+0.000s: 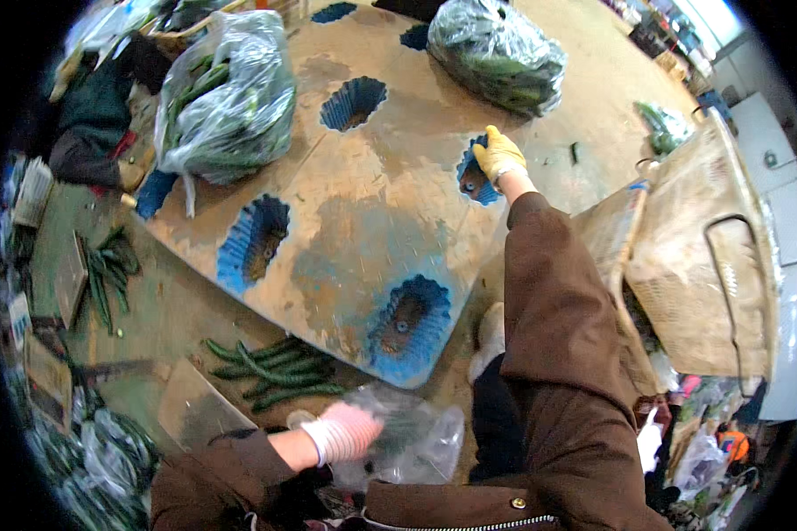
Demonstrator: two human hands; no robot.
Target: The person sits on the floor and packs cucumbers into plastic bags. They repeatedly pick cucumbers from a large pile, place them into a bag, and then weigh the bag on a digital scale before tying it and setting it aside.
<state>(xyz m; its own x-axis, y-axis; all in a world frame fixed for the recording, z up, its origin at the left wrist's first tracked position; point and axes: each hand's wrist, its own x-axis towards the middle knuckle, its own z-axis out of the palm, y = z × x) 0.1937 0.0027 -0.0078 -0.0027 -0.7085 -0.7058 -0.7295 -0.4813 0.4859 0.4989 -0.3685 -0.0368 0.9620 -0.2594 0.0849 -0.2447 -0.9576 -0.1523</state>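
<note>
My left hand point(350, 430), in a pink and white striped glove, is slightly blurred, its fingers closed at a clear plastic bag point(432, 450). The bag looks crumpled, with something dark showing through. Beside it lies a bunch of dark green cucumbers point(279, 367). My right arm stretches out over a worn wooden board point(345, 230) that has several blue fluted wells. In a yellow glove, my right hand point(502, 157) curls its fingers over the rim of one blue fluted well point(471, 181). Another well point(407, 327) sits at the board's near corner.
Bagged cucumbers point(226, 97) rest on the board's left side, another full bag point(500, 57) at its far side. Loose cucumbers point(108, 270) lie at the left. A large pale basket point(704, 257) stands close on the right. Another person's sleeve point(84, 159) shows at the far left.
</note>
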